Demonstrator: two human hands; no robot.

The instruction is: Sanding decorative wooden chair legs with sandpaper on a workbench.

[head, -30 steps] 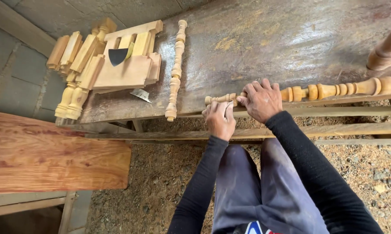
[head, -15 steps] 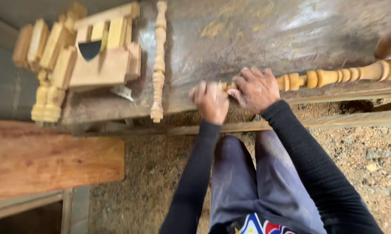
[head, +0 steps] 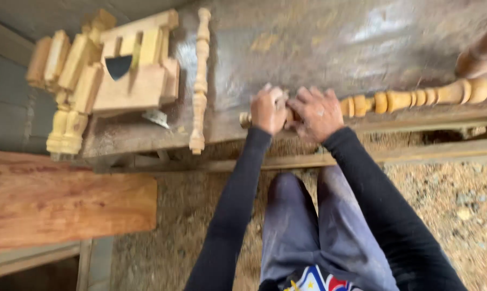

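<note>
The turned wooden spindle (head: 410, 98) is laid lengthwise along the front edge of the bench (head: 319, 43), and its left part is hidden under both hands. Only a small knob of it is seen to the left of the left hand (head: 269, 109), and its far right end is partly covered by a blurred reddish shape (head: 483, 54) that is cut off at the picture's edge. The left hand is closed around the spindle in a tight grip. The right hand (head: 318, 113) is laid over the spindle just beside it, fingers bent down on the wood; whether the grip goes fully around cannot be told.

A second spindle (head: 200, 81) is lying across the bench, well apart to the left. Further left, a pile of pale wooden blocks and turned pieces (head: 100, 70) is seen, softened by blur. A reddish plank (head: 65, 199) is cut off at the lower left.

Compared with half a second ago, the hands are found at nearly the same place on the spindle, and a little more of its left end is shown.
</note>
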